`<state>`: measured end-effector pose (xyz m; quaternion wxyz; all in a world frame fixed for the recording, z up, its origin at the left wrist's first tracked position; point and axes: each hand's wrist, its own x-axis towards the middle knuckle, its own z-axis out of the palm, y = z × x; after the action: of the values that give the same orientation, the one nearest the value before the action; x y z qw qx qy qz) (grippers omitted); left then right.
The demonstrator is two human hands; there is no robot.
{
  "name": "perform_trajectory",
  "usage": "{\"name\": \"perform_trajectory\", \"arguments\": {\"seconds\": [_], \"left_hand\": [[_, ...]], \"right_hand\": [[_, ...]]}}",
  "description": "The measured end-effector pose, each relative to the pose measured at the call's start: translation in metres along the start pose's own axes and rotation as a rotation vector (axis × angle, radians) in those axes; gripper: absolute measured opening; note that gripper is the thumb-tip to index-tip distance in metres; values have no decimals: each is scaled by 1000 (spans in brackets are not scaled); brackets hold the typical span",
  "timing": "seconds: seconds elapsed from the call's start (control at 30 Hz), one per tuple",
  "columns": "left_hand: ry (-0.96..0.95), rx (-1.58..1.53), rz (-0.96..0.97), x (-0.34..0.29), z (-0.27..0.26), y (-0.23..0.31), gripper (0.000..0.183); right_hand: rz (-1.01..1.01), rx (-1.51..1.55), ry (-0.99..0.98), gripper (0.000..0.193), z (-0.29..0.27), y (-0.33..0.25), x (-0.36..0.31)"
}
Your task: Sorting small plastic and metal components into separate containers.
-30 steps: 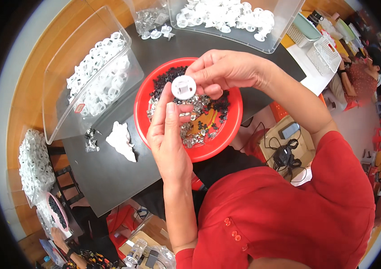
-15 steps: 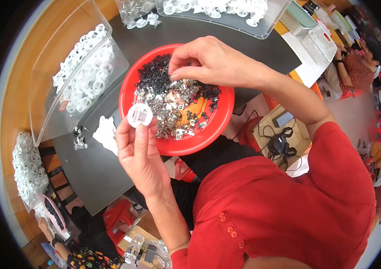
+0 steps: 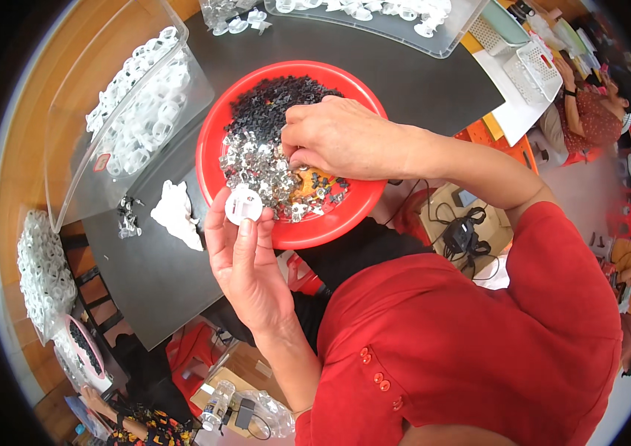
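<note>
Between the thumb and fingers of my left hand [image 3: 252,260] is a small round white plastic part [image 3: 244,205], held upright with a square recess facing up at me. It is just over the near left rim of a red basin [image 3: 363,204]. My right hand [image 3: 345,137] reaches into the basin with its fingers bent and drawn together. Its fingertips are down at the silvery metal pieces [image 3: 263,167]; whatever they pinch is hidden. Small black pieces [image 3: 278,97] are heaped at the basin's far side, and a few lie scattered at its near right.
A clear bin [image 3: 66,167] of white plastic parts stands at the left of the dark table [image 3: 144,286]. Another clear tray [image 3: 375,33] lies at the back. A crumpled white tissue [image 3: 176,214] rests near the basin. Co-workers sit at far right and lower left.
My right hand has moved from the black pieces nearer, to the metal pieces. My left hand has shifted slightly right and down, still holding the white part.
</note>
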<state>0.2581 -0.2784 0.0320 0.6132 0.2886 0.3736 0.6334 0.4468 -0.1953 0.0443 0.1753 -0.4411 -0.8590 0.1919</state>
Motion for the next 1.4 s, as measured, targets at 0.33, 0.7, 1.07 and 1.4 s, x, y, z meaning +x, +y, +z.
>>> {"name": "perform_trajectory", "arguments": {"seconds": [0.33,0.7,1.07,1.4], "left_hand": [[0,-18,-17,1,-2,-2,36],[-27,-24,2,-1,-1,-3,35],[79,468,211,-6,17,-11,29],[51,794,263,9,22,-15,13]], "right_hand": [[-27,41,3,14,-3,-1,-3],[-109,38,26,9,11,3,-3],[-25,363,41,13,1,5,-3],[120,772,-125,24,-14,-5,-8]]}}
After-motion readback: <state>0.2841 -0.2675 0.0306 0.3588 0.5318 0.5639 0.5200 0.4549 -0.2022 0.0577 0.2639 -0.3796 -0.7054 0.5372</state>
